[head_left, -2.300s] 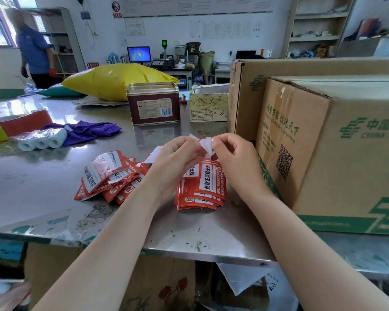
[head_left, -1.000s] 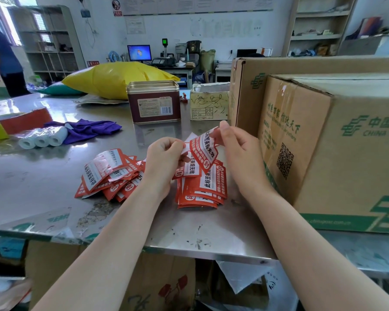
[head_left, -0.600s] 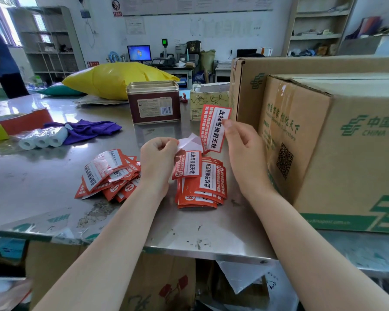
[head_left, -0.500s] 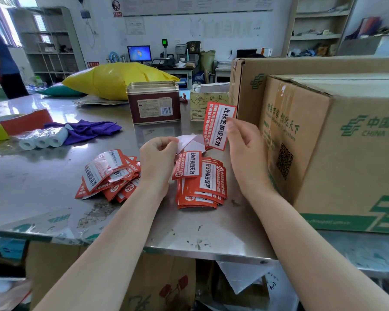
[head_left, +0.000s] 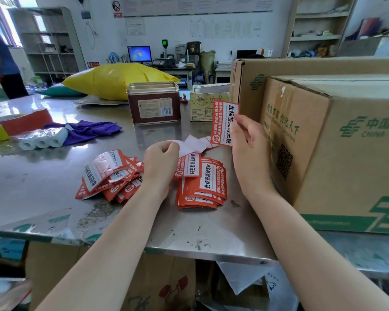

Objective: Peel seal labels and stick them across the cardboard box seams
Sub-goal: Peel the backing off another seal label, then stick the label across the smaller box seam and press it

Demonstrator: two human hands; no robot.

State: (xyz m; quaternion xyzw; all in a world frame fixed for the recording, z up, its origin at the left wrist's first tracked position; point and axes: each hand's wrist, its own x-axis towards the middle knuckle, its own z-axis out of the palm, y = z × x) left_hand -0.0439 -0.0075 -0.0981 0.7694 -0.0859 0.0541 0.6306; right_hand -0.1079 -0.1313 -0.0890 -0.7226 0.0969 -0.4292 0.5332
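Your right hand (head_left: 248,151) pinches a peeled red seal label (head_left: 222,123) by its right edge, thumb on the printed face, and holds it upright above the bench (head_left: 32,182), just beside the taped corner of the nearer cardboard box (head_left: 337,142); the label does not touch the box. Your left hand (head_left: 161,161) is curled, pinching the white backing paper (head_left: 192,145), which crumples out to its right, between your two hands. Under and between your hands lies a stack of unpeeled labels (head_left: 201,187), red with white centres, and a looser heap of labels (head_left: 109,175) lies just to the left of your left hand. A second cardboard box (head_left: 301,66) stands behind the nearer one, beyond your right hand. Farther out past your left hand stand a brown tin (head_left: 154,103) and a small printed carton (head_left: 202,104), the carton partly behind the held label. Well to the left of your left hand are a purple cloth (head_left: 88,130) and three white paper rolls (head_left: 43,140) in clear wrap.
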